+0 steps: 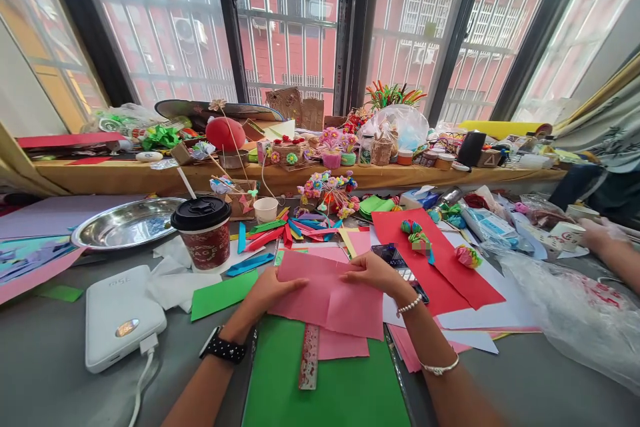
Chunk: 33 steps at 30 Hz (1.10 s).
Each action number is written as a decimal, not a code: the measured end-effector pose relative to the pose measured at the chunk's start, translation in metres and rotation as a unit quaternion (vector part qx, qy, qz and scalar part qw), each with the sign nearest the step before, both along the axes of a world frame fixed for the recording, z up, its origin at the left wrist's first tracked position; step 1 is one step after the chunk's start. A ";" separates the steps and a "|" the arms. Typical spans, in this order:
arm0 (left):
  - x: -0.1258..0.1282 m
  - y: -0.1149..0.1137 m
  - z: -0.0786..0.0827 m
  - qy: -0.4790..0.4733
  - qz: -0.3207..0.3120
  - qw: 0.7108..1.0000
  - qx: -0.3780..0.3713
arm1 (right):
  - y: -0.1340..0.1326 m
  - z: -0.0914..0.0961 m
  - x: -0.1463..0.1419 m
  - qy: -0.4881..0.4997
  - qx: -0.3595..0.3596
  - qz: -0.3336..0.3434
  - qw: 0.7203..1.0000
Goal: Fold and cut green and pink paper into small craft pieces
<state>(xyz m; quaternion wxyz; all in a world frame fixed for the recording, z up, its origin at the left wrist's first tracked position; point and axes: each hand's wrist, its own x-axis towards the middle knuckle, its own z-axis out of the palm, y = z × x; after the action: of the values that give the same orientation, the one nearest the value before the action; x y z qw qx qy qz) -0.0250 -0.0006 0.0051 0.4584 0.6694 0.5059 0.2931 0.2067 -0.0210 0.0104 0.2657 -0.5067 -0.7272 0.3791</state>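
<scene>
A creased sheet of pink paper (310, 293) is held up between both hands over a green sheet (280, 380). My left hand (270, 290) pinches its left edge, thumb lying across the front. At the upper right edge, my right hand (373, 275) grips the same sheet between thumb and fingers. Beneath it lie another piece of pink paper (345, 347) and a patterned ruler (309, 363), whose upper end is covered. A phone (393, 257) rests just behind my right hand, partly hidden by it.
To the left stand a lidded coffee cup (203, 240), a white power bank (120, 317) with a cable and a metal tray (125, 233). Red paper (440, 273) and a plastic bag (575, 313) lie right. Another person's hand (603, 240) shows at far right. Crafts crowd the windowsill (125, 177).
</scene>
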 end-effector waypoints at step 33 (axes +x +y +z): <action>0.044 0.017 0.032 0.222 -0.302 0.926 0.041 | -0.002 -0.005 -0.006 -0.020 -0.035 0.071 0.997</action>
<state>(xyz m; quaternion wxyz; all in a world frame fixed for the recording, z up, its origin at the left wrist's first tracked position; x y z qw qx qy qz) 0.0193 0.0168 0.0367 0.3731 0.8565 0.3565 0.0055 0.2005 -0.0232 0.0057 0.2059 -0.4701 -0.7530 0.4119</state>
